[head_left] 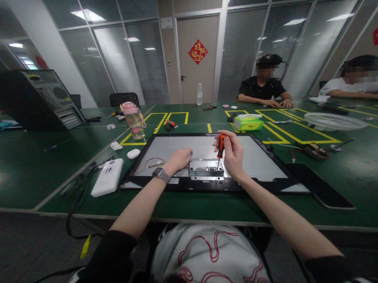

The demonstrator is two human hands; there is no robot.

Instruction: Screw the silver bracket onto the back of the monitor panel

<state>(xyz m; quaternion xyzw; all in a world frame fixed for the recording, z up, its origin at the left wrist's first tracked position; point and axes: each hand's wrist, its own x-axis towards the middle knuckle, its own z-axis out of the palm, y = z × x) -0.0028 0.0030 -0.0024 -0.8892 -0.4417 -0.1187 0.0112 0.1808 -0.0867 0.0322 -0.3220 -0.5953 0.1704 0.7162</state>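
A flat display panel [257, 154] with a black frame lies on the table in front of me, its pale back upward. Near its lower edge sits a silver metal bracket [199, 170]. My right hand [233, 153] grips a red-and-black screwdriver [221, 146], held nearly upright, its shaft pointing down at the bracket's right part. Whether the tip sits in a screw is too small to tell. My left hand [179, 159] has its fingers curled at the bracket's left end, partly hiding it. Thin cables [150, 161] lie on the panel left of that hand.
Left of the panel are a white power bank [108, 177], a white round case [133, 154] and a pink-lidded bottle [133, 121]. A computer tower [40, 100] stands farther left. A green tissue pack [248, 122] lies beyond; a black slab [321, 186] is right. Two people sit across.
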